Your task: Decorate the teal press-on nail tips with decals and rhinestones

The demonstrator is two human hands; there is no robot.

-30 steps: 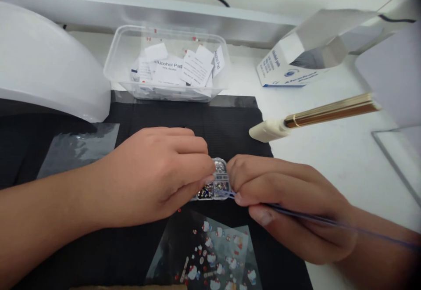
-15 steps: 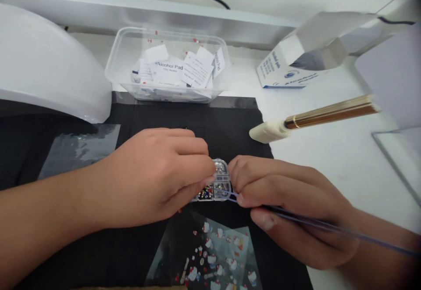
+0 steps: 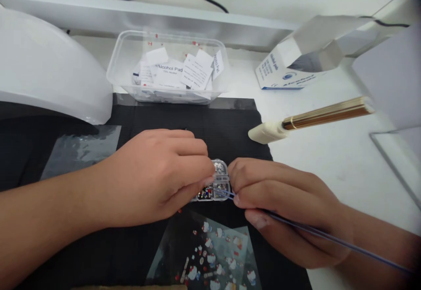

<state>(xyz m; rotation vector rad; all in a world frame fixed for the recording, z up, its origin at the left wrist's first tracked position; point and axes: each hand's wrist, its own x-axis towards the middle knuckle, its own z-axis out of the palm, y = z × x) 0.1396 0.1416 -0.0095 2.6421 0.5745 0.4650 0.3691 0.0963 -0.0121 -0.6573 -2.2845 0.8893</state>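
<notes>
A small clear compartment case (image 3: 221, 178) of rhinestones lies on the black mat (image 3: 158, 116), its left part hidden under my left hand (image 3: 161, 171). The fingers of that hand are curled over the case and pinch its edge. My right hand (image 3: 289, 206) grips thin bluish tweezers (image 3: 302, 227), whose long shaft runs back toward the lower right. The tweezers' tips reach into the front right compartment, among silvery stones. Beside it, another compartment holds multicoloured stones. Just in front lies a clear sheet of cartoon stickers (image 3: 210, 259).
Behind the mat stands a clear plastic tub (image 3: 167, 92) of alcohol pads. An open alcohol pad box (image 3: 279, 73) is at the back right, near a gold-handled bottle (image 3: 268, 132). A white curved device (image 3: 55, 70) sits left, by a clear film (image 3: 82, 147).
My right hand has shifted slightly left, and the tweezers' rear end has dipped lower. My left hand stays on the case. The whole view has moved a little.
</notes>
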